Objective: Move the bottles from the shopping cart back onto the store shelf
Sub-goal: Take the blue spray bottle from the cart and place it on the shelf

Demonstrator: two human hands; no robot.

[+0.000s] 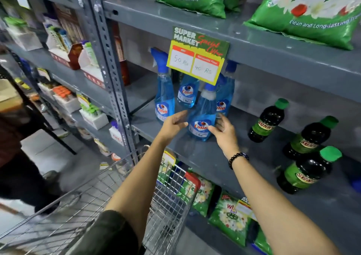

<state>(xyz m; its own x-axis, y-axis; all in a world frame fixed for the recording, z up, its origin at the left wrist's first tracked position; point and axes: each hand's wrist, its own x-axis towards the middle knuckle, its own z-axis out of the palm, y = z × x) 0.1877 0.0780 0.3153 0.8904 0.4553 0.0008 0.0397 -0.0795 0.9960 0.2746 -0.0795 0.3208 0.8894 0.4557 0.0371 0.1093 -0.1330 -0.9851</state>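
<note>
Blue spray bottle set on the grey shelf, both hands loose beside it

Between the two hands, a blue plastic spray bottle with a white label [202,116] stands on the grey metal store shelf [195,151], with three like it just beyond the fingers. The left hand [173,125] and right hand [224,131] flank it with fingers spread and gripping nothing; whether they touch it I cannot tell. Beneath the forearms, the wire shopping cart [172,194] shows no bottles in its visible part, so the job looks nearly finished. Both arms reach forward, nearly straight.
</note>
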